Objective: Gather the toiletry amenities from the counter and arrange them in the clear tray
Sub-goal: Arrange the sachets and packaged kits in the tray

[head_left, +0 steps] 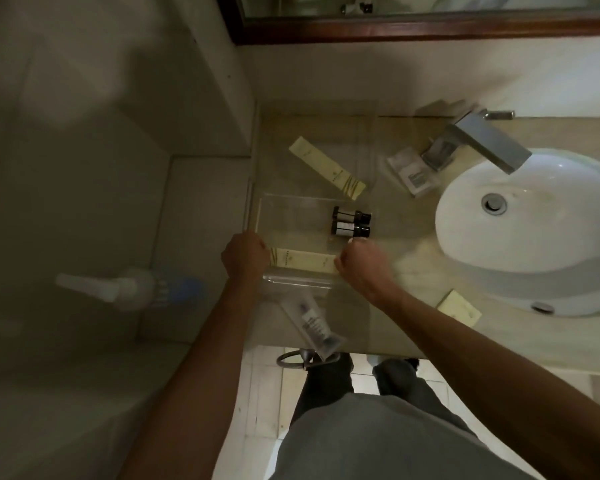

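The clear tray [291,199] sits on the counter left of the sink. Two small dark bottles [351,222] lie side by side at its right side. A long cream box [303,260] lies across its near part. My left hand [245,254] is closed on the tray's left edge, right by the box's left end. My right hand [361,268] is closed at the box's right end, fingers pinched on it. Outside the tray lie a second long cream box [326,168] behind it, a clear-wrapped packet [413,173] by the faucet, a small cream square box [459,308] near the sink, and a clear-wrapped tube [314,322] at the counter's front edge.
A white basin [534,216] with a metal faucet [489,140] fills the right side of the counter. A tiled wall and ledge stand to the left, with a white spray bottle [125,287] below. A mirror frame [413,29] runs along the back. A towel ring [291,358] hangs under the counter's front.
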Available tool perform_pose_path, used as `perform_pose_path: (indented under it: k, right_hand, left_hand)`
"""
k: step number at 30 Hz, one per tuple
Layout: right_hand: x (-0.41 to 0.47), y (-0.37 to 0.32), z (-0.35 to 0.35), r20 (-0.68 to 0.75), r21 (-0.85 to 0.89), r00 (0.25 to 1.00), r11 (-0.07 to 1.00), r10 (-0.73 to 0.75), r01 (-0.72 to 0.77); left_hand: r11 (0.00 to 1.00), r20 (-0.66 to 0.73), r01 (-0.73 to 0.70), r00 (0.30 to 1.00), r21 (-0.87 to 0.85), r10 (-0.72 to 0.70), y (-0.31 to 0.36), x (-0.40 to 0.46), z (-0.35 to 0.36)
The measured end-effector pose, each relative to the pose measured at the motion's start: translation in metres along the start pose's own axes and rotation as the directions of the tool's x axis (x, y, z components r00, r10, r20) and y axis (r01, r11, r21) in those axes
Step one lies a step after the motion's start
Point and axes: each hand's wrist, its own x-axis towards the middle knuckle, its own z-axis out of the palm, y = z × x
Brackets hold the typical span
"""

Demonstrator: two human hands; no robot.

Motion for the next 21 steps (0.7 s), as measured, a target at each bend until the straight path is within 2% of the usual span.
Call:
perform_pose_path:
  k: [5, 9, 12, 16, 19, 21]
  right_hand:
    - [-0.004, -0.006, -0.009, -0.026, 0.024, 1.0, 1.0, -0.003, 0.004]
    - [0.003, -0.008, -0.038, -0.222, 0.15, 0.974, 0.989, 0.048, -0.014]
    - [0.029, -0.002, -0.061, -0.309, 0.194, 0.945, 0.98, 0.112, -0.053]
    - [0.063, 0.006, -0.076, -0.306, 0.143, 0.944, 0.986, 0.121, -0.08]
    - [0.074, 0.005, -0.072, -0.264, 0.118, 0.953, 0.985, 0.151, -0.123]
    - [0.077, 0.0, -0.063, -0.219, 0.171, 0.955, 0.972, 0.197, -0.161]
  left_hand:
    - [0.999, -0.064, 0.004, 0.998, 0.053, 0.0, 0.002, -0.001, 0.006]
    - [0.995, -0.094, 0.01, 0.995, -0.101, -0.019, 0.022, 0.012, -0.012]
    - [0.972, -0.133, -0.035, 0.991, -0.23, 0.004, 0.059, 0.036, -0.031]
    - [0.954, -0.163, -0.071, 0.986, -0.292, 0.024, 0.106, 0.077, -0.044]
    - [0.945, -0.092, -0.05, 0.996, -0.323, 0.021, 0.127, 0.091, -0.039]
    - [0.93, -0.07, -0.044, 0.997, -0.366, 0.02, 0.138, 0.095, -0.038]
